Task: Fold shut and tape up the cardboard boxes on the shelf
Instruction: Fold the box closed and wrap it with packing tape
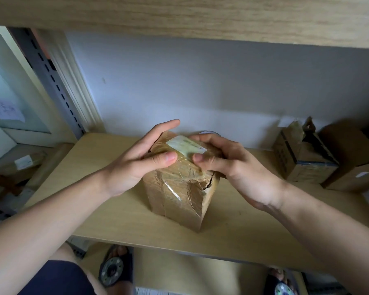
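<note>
Cardboard box (pixel 177 186), wrapped in clear tape, stands mid-shelf (pixel 107 211). Left hand (pixel 136 160) rests straight fingers on it; right hand (pixel 226 160) pinches its white label (pixel 185 145), print unreadable.

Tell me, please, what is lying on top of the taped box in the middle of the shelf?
A pale label lies on top of the box, under shiny clear tape. The left hand and right hand cover the top's outer parts, so whatever lies beneath them cannot be seen.
</note>
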Available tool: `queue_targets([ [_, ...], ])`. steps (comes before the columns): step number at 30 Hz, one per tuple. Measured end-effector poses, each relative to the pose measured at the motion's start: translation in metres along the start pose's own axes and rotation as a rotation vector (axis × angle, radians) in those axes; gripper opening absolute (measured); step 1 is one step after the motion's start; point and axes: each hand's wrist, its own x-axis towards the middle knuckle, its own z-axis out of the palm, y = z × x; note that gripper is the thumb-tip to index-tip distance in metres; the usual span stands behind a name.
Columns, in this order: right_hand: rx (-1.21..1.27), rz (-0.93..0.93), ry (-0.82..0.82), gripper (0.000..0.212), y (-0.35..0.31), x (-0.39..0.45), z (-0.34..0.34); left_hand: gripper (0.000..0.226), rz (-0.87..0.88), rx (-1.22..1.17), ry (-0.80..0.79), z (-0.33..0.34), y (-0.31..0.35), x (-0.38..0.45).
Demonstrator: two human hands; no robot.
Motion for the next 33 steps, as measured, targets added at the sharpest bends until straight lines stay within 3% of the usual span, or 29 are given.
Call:
queue_targets([
  [8, 0.129, 0.08, -0.119, 0.059, -0.003, 0.001, -0.014, 0.07, -0.013, 0.004, 0.003, -0.001, -0.001, 0.0],
  [21, 0.078, -0.012, 0.041, 0.048, 0.003, 0.001, 0.002, 0.05, -0.005, -0.106, 0.022, 0.0, -0.003, 0.001],
  [26, 0.068, -0.009, 0.087, 0.028, 0.002, 0.003, 0.004, 0.047, -0.025, -0.197, 0.023, 0.002, -0.002, 0.003],
  [33, 0.065, -0.003, 0.152, 0.029, 0.006, 0.006, 0.006, 0.052, -0.058, -0.361, -0.06, -0.004, -0.001, 0.003],
])
